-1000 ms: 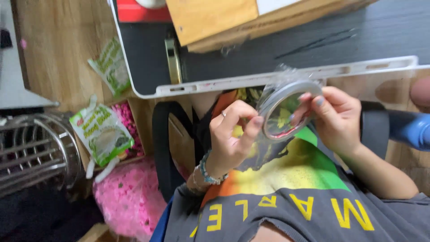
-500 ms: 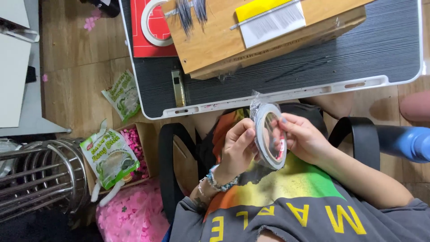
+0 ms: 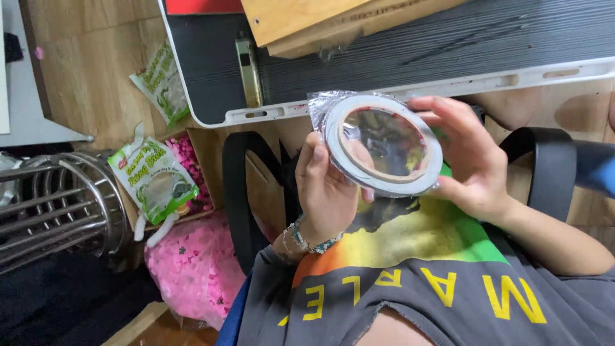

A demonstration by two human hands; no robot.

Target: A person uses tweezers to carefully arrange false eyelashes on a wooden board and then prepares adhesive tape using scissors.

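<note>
Left hand: your left hand (image 3: 327, 192) was curled round the near rim of the roll of tape (image 3: 383, 146), thumb up along its edge, fingers behind it.
Right hand: your right hand (image 3: 471, 163) was half closed on the far rim, fingertips spread over the top edge, palm under the lower side.
Tape: a white ring in clear crinkled wrap (image 3: 318, 102), held flat-face to you above your lap, just below the edge of the surface (image 3: 410, 96), not touching it as far as I could tell.
Wrap: loose and bunched at the upper left corner; the rest looked tight over the ring.
Doing it well: you needed one hand steady on the rim while the other picked at the loose bunch; pinching the flat face would likely only slip.
Risk: the film was glossy, so your grip could slide.
Surface: dark top with a white rim, a wooden box (image 3: 307, 22) on it and a brass bar (image 3: 246, 64) near the edge.
Floor: snack packet (image 3: 154, 179) to your left, a second one (image 3: 160, 83) further up, pink bits in a box (image 3: 192, 173) and a pink bag (image 3: 192, 269).
Other: metal rack (image 3: 57, 205) far left, chair arm (image 3: 544, 166) at your right elbow.
In the way: nothing sat between your hands and the roll; the surface edge was close above.
</note>
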